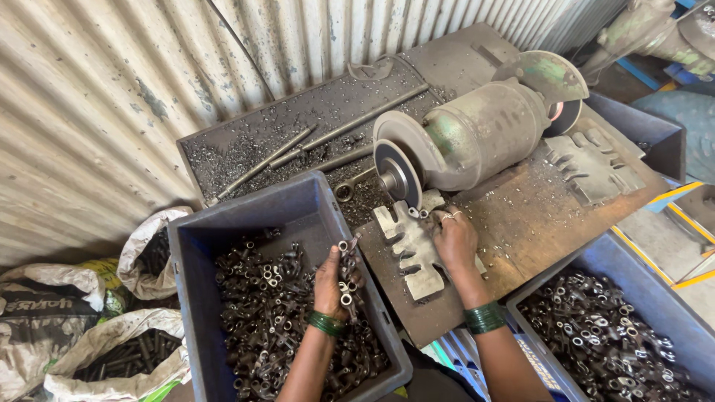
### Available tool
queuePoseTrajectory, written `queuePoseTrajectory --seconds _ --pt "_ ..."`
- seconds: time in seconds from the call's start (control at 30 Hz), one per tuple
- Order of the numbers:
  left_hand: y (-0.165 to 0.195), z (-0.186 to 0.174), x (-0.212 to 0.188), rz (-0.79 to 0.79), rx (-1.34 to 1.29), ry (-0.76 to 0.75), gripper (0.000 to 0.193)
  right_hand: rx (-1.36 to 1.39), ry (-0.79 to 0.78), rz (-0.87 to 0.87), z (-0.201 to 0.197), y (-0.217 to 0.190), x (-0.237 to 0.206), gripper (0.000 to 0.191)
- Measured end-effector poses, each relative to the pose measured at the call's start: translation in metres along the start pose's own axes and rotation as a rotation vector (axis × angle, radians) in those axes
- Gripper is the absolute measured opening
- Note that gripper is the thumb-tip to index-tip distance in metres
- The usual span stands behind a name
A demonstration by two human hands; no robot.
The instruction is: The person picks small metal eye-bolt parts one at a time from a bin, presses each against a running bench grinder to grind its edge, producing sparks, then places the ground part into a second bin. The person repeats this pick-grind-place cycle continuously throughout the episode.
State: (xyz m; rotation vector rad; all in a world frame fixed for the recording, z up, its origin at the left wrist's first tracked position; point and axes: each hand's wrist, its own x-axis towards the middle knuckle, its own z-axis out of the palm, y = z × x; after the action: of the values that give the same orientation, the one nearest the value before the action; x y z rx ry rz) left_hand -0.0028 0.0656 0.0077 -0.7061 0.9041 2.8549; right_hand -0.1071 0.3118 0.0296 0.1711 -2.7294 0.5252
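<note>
Small metal ring-ended parts (346, 275) fill the left hand (331, 286), its fingers closed around a bunch of them above a grey plastic crate (195, 246) heaped with the same pieces. The right hand (454, 238), ring on one finger, is curled at the top of a notched metal jig (413, 253), fingertips pinching a part just below the wheel of a bench grinder (462, 138). Green bangles circle both wrists. A second crate (655, 294) of parts sits at the right; sacks (112, 350) lie by the corrugated wall (82, 97).
</note>
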Motion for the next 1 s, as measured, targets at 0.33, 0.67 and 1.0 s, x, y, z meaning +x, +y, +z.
queuePoseTrajectory --seconds 0.33,0.67,1.0 --pt "-0.013 0.0 0.01 -0.008 0.015 -0.008 0.04 0.277 -0.062 0.239 -0.009 0.005 0.001 0.029" --pt "-0.028 -0.006 0.023 -0.009 0.079 0.038 0.041 0.142 0.071 -0.164 -0.015 0.007 -0.014 0.031" --pt "-0.043 -0.01 0.018 -0.087 0.109 0.041 0.045 0.329 -0.027 0.151 -0.02 -0.004 0.013 0.027"
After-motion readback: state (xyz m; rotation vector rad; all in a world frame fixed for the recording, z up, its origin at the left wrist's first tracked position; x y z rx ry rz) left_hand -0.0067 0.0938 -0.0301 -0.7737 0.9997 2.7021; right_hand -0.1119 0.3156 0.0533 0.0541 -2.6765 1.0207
